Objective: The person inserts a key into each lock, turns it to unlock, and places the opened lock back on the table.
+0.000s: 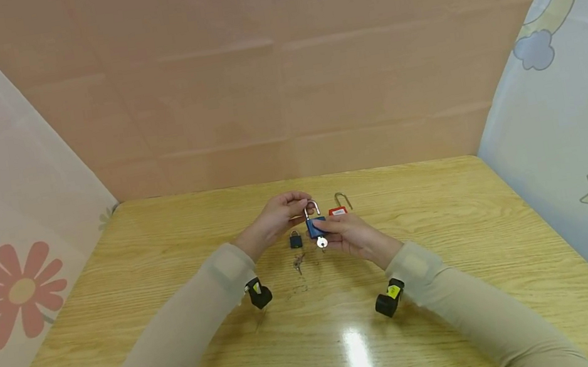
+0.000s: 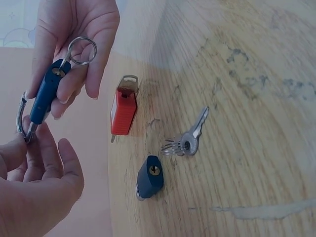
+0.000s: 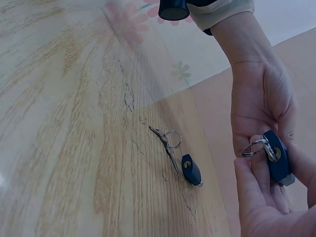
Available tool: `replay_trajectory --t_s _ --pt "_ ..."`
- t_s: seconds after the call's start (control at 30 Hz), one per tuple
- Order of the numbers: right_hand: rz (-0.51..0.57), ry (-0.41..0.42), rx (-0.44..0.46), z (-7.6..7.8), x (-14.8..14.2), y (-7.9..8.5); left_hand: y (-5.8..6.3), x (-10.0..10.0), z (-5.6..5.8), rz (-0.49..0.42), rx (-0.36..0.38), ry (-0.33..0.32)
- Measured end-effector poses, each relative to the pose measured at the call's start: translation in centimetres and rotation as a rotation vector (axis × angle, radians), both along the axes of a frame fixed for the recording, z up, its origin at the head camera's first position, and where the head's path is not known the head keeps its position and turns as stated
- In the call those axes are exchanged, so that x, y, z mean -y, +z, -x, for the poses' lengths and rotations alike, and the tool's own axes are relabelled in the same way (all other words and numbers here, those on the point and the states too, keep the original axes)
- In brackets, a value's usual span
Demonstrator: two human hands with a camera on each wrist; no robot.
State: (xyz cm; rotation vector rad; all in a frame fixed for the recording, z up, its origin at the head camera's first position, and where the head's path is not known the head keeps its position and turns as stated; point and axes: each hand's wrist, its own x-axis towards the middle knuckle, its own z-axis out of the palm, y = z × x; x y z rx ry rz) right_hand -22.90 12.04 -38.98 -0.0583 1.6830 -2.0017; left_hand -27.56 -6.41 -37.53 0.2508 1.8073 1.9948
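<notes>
A blue padlock point(image 1: 316, 229) is held up above the table with its shackle point(image 1: 311, 204) swung open. My right hand point(image 1: 357, 235) grips the body, thumb across its front. At the shackle, the thumb and fingers of my left hand point(image 1: 278, 216) pinch the metal near its end. A key point(image 1: 322, 242) sits in the keyhole at the bottom, and a metal ring point(image 2: 82, 50) hangs from it. Below the hands, a smaller dark blue padlock point(image 2: 150, 177) stands on the table with its keyhole bare.
A red padlock point(image 1: 337, 210) with raised shackle stands behind my right hand, a key point(image 2: 128, 83) in it. Loose keys on a ring point(image 1: 298, 263) lie nearer me on the wooden table point(image 1: 428, 239). A pinkish wall point(image 1: 281, 96) rises at the back, with patterned panels at both sides.
</notes>
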Motion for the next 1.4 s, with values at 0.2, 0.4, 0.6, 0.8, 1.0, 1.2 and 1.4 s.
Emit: replay_trajectory --t_s 0.2,0.4,0.6,0.8,1.0,1.2,1.4 --pt "0.001 -0.051 0.024 0.1 0.0 0.1 0.0 0.1 0.1 0.036 -0.008 0.000" --pt "0.023 -0.042 0.013 0.2 -0.3 0.3 0.1 0.1 0.2 0.144 0.023 0.001" --pt "0.003 -0.037 0.020 0.3 -0.1 0.3 0.0 0.1 0.2 0.157 0.015 0.020" --pt "-0.019 -0.003 0.009 0.2 0.0 0.2 0.2 0.0 0.1 0.230 -0.057 0.013" --pt "-0.031 0.002 0.000 0.2 -0.1 0.2 0.2 0.2 0.2 0.341 -0.123 -0.030" --pt "-0.016 -0.014 -0.001 0.1 -0.4 0.2 0.1 0.8 0.4 0.433 -0.169 -0.112" --pt "-0.003 -0.020 -0.005 0.3 -0.6 0.2 0.1 1.3 0.5 0.370 -0.152 -0.156"
